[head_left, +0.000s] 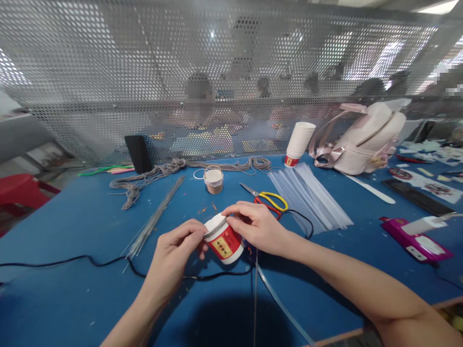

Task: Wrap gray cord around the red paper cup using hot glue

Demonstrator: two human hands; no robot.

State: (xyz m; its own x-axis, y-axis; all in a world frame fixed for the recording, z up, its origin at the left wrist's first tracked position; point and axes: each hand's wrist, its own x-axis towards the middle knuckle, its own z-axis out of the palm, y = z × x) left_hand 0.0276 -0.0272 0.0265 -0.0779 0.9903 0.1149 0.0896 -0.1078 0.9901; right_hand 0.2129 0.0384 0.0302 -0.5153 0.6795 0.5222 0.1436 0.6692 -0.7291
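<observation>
A red and white paper cup [227,245] is tilted between my two hands above the blue table. My left hand [181,246] pinches its rim from the left, and my right hand [255,226] grips the rim on the right. A greyish band runs along the rim; its material is too small to tell. Partly behind the cup and my right hand is a dark object I cannot make out. Scissors [267,198] with one yellow and one red handle lie beyond my right hand. Farther back stands a small brown-and-white cup [213,181] with a white loop.
Bundles of grey cord [152,176], thin wires [155,219] and a black phone-like slab [139,153] are at left. Stacked paper cups [300,140], clear plastic strips [313,197], a pale backpack [365,137] and a purple power strip [415,239] occupy the right. A black cable [90,260] crosses the table.
</observation>
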